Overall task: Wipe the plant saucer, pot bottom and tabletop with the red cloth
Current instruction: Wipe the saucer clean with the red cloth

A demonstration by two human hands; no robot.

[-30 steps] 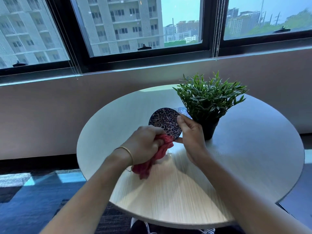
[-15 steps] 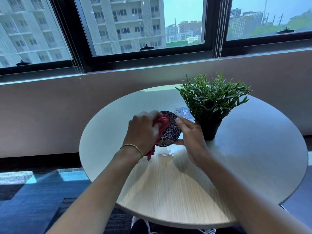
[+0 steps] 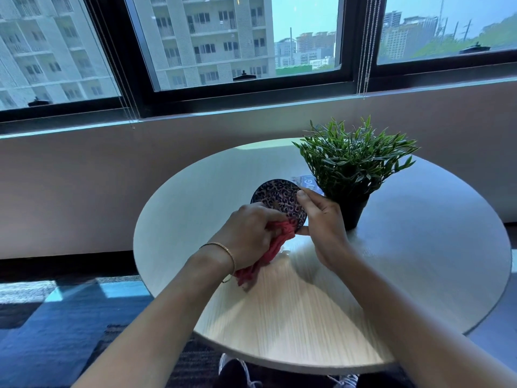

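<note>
Plant saucer, patterned, held tilted above the surface. Right hand grip pinches the saucer's rim. Left hand grip is clenched round the red cloth, pressed on the saucer's lower edge. Plant pot just beside the saucer, printed card behind the saucer.

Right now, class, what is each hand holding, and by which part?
The left hand grips the red cloth by its bunched upper end; the right hand pinches the saucer by its right rim.
</note>
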